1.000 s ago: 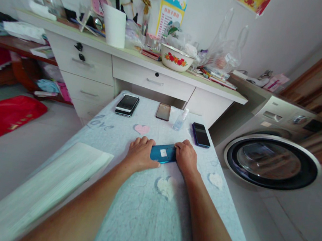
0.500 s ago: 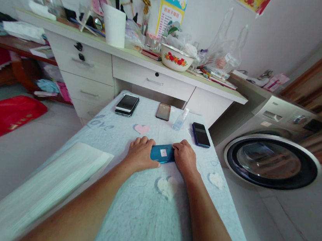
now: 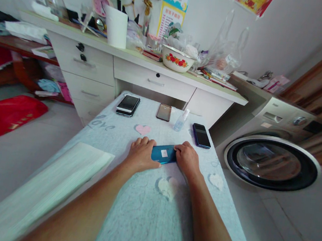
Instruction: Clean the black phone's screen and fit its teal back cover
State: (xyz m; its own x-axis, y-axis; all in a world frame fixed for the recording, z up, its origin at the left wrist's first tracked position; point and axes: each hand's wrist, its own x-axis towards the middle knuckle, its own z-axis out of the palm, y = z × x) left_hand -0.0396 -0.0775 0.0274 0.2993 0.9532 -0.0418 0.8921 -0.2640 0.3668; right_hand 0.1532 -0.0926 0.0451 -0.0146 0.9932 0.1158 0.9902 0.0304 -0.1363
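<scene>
A blue smartphone (image 3: 164, 154) with a small white sticker lies crosswise at the middle of the cloth-covered table, back side up. My left hand (image 3: 142, 153) grips its left end, thumb along the near edge and fingers over the far side. At the other end, my right hand (image 3: 186, 157) is closed on the phone with its fingers bent. Beyond my hands are a clear spray bottle (image 3: 181, 120), a brownish phone case (image 3: 164, 112) and a dark phone (image 3: 201, 135). Stacked phones (image 3: 128, 105) lie at the far left.
A long pack of white tissue-like sheets (image 3: 49, 189) lies on the table's left side. Behind the table stands a desk (image 3: 96, 71) with a paper roll (image 3: 116, 28) and a flowered enamel bowl (image 3: 177, 58). A washing machine (image 3: 270, 110) is on the right.
The whole view has shifted very slightly. Both hands keep their grip on the blue smartphone, which stays in its place on the table.
</scene>
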